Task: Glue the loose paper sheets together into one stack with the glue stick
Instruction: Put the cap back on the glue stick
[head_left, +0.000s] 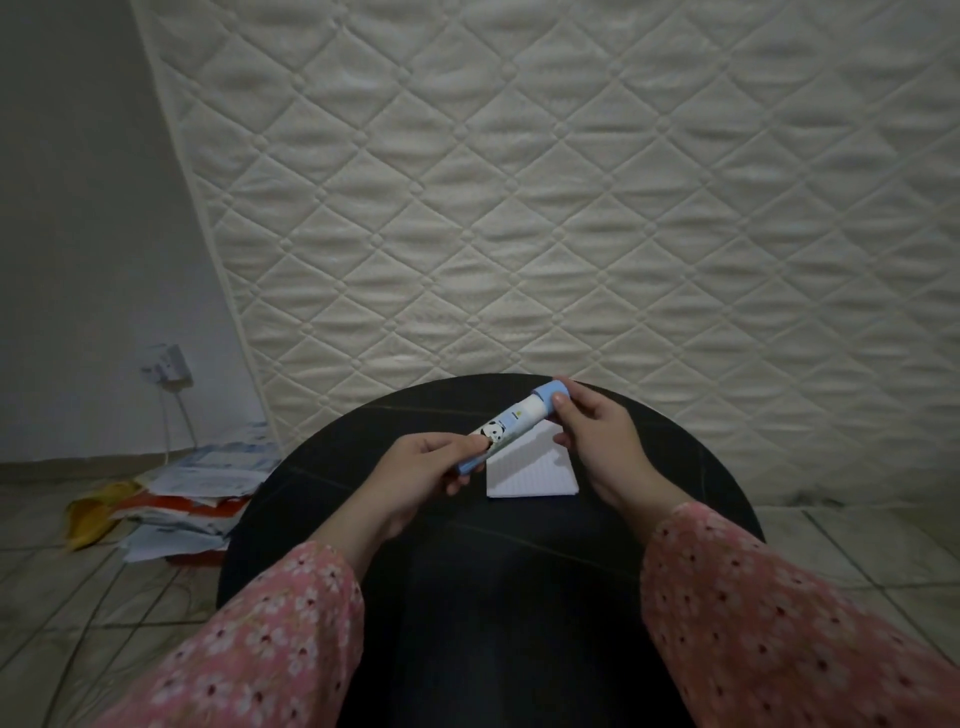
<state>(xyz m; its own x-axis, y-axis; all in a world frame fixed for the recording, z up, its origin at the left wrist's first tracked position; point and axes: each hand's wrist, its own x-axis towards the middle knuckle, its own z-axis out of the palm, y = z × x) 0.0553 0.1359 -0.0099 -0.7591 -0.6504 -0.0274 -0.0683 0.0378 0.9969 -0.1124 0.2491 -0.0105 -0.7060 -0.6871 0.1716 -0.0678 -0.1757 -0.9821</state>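
Clearly light and stiff, the glue stick (511, 422) sits between both grips: left hand (426, 470) holds its barrel, right hand (592, 426) pinches its cap, paper (535, 475) below.

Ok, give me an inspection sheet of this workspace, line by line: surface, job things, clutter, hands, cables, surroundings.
Surface: round black table, dark top, faint lines across it.
Job's things: glue stick with panda label, held above the table, blue cap on; paper sheets in a small white pile on the table under it.
Clutter: heap of loose papers and something yellow on the floor at left.
Grips: left hand holds the stick's lower end; right hand pinches the cap end.
Cables: white cord hangs from a wall socket to the floor.
Surroundings: quilted mattress upright behind the table; tiled floor.
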